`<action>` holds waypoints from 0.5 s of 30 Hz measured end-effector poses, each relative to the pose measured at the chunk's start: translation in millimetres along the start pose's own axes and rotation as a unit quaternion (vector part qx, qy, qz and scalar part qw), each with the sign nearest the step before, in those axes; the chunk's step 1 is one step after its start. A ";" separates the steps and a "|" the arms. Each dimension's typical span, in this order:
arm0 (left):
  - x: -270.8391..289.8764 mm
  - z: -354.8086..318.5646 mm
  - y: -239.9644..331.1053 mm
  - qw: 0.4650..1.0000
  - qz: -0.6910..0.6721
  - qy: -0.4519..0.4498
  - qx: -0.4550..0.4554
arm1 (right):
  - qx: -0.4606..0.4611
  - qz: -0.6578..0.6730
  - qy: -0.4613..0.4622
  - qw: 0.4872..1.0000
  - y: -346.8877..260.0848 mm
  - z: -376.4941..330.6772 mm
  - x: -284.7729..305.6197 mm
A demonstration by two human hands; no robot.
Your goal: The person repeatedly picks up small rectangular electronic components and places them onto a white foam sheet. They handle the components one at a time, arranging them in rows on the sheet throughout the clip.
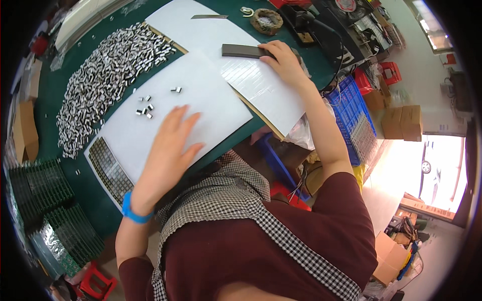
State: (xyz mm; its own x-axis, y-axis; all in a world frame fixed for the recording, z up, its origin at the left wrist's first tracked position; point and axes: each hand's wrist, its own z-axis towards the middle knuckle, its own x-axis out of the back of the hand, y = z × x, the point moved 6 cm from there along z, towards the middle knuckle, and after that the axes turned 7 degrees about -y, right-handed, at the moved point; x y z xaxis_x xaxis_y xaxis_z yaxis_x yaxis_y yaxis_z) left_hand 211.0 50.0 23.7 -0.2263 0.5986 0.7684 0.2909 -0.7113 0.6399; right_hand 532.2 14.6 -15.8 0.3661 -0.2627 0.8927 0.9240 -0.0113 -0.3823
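My left hand (173, 143), with a blue wristband (134, 210), is over the white sheet (211, 95) with its fingers spread, slightly blurred and holding nothing. Beyond its fingertips a few small shiny metal pieces (144, 111) lie loose. My right hand (284, 61) pinches the right end of a dark grey flat bar (241, 51) between thumb and fingers. The bar lies across a second white board (281, 108), which carries rows of pale, glossy strips. At the left sheet's near-left edge sits a block of closely set small pieces in rows (109, 168).
A large heap of small metal pieces (108, 83) covers the green table's left side. Green circuit boards (70, 231) stand in rows at lower left. A thin dark strip (209, 16) and a round brown dish (266, 21) lie far back. A blue crate (346, 110) stands right.
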 end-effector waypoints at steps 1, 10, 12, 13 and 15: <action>-11.1 18.3 13.9 0.999 0.008 -0.011 -0.049 | -0.007 -0.004 0.011 1.000 1.3 -0.7 -1.3; -121.4 113.8 67.1 0.967 0.183 0.013 -0.174 | -0.089 -0.055 0.104 0.989 22.4 10.6 -6.6; -125.9 117.0 67.1 0.961 0.214 0.005 -0.174 | -0.079 -0.053 0.113 0.989 24.5 10.1 -4.9; -126.9 117.1 67.4 0.958 0.229 -0.001 -0.172 | -0.063 -0.044 0.115 0.990 24.0 10.1 -4.1; -126.9 119.7 70.6 0.958 0.229 -0.031 -0.169 | -0.035 -0.032 0.098 0.994 20.5 11.7 -3.6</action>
State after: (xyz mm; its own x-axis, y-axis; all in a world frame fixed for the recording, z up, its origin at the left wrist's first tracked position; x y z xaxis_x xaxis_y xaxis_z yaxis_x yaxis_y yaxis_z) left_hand 371.5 -32.1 -30.2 -0.0886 0.2091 0.9739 0.0255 -0.9769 0.2120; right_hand 551.1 26.6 -24.0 0.2715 -0.4416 0.8552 0.9326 -0.0989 -0.3471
